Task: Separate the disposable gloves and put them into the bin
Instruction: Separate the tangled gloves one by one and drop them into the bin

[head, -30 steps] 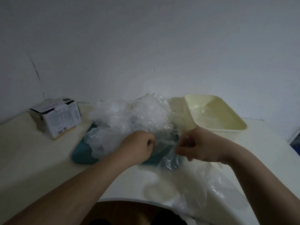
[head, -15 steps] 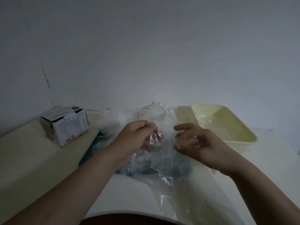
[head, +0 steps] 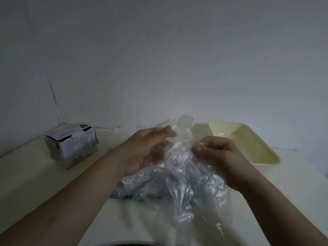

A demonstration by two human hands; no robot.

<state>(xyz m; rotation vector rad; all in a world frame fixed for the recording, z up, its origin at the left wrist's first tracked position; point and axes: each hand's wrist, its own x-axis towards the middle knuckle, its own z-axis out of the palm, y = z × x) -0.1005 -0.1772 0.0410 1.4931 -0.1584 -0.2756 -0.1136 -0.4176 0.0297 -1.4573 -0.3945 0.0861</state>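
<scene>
Pinching the clear gloves [head: 186, 174] near the top of the bunch, the right hand [head: 218, 157] has its grip clamped on the film, fingertips curled together. The left hand [head: 145, 150] lies against the bunch's other side with its fingers nearly straight; whether its grip closes on the film I cannot tell. The gloves hang between both hands over the desk [head: 35, 183]. The cream bin [head: 255, 148] sits just beyond the right hand, some film inside. A box [head: 71, 146] stands far left.
</scene>
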